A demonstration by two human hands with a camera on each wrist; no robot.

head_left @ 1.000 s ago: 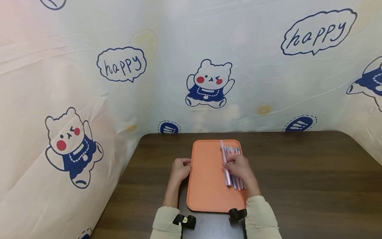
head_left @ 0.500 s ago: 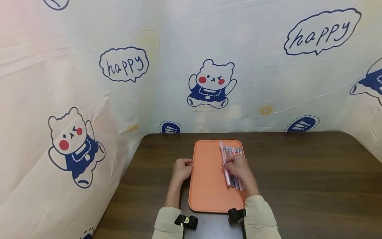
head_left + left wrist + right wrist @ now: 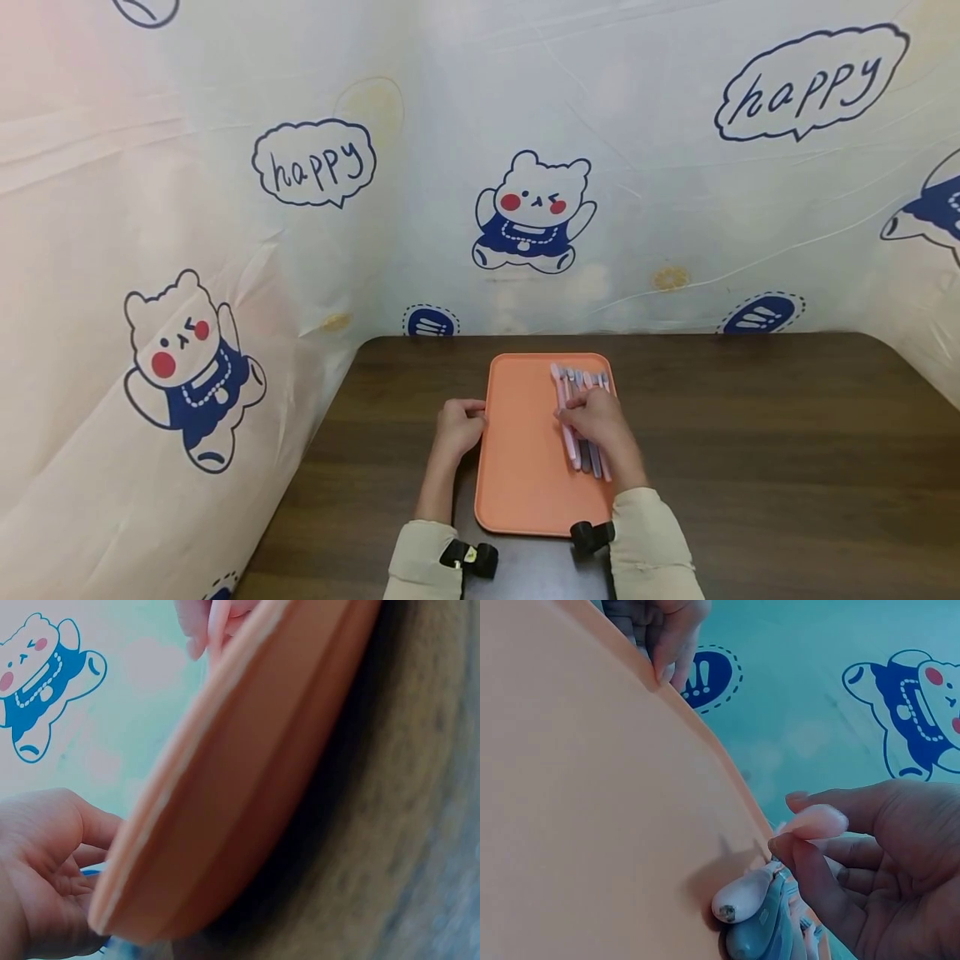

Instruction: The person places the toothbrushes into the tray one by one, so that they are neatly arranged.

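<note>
In the head view, an orange tray (image 3: 517,483) lies on the table. My left hand (image 3: 459,427) grips its left rim; in the left wrist view, that hand's fingers (image 3: 94,825) curl at the tray's edge, partly hidden by it. Over the tray's right side, my right hand (image 3: 603,419) pinches a pink toothbrush (image 3: 573,450), leftmost in a row of several. Beside it lie grey-purple and pink toothbrushes (image 3: 586,458), partly hidden under the hand. The right wrist view shows the rounded handle ends (image 3: 742,896) bunched together below the thumb and index finger.
Brown wooden table (image 3: 750,433) extends on both sides of the tray. A printed curtain (image 3: 645,208) with bears hangs behind and to the left. A black wrist camera (image 3: 592,537) sits at the right sleeve, close to the tray's lower right corner.
The pink toothbrush in my right hand has shifted slightly toward me, its head now nearer level with the others. My left hand stays at the tray's rim. The head view drifts slightly.
</note>
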